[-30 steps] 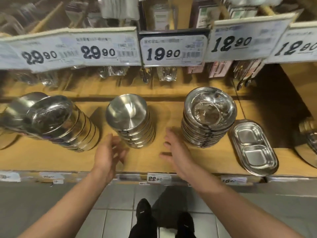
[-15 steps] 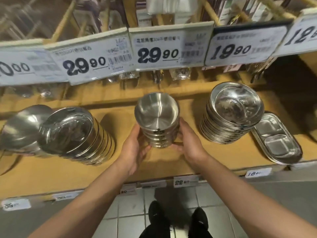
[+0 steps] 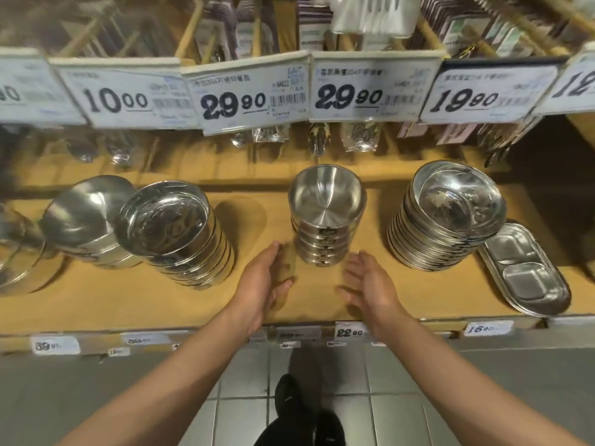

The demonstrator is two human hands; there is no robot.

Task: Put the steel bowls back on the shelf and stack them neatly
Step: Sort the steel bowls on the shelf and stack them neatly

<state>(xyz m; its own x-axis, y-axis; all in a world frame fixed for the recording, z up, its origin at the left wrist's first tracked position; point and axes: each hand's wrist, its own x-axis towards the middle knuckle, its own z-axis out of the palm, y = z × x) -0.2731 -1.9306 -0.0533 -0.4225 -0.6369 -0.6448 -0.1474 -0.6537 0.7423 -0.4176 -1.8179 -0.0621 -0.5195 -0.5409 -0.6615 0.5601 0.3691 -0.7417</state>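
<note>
A stack of steel bowls [image 3: 325, 226] stands mid-shelf [image 3: 128, 300]. Your left hand [image 3: 265, 284] and right hand [image 3: 370, 284] flank it near the front edge, fingers relaxed, holding nothing.

Grey tiled floor [image 3: 244, 394], wooden shelving [image 3: 96, 297]

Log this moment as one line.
left hand: open, beside stack | right hand: open, beside stack | bowl stack: upright on shelf, untouched
</note>
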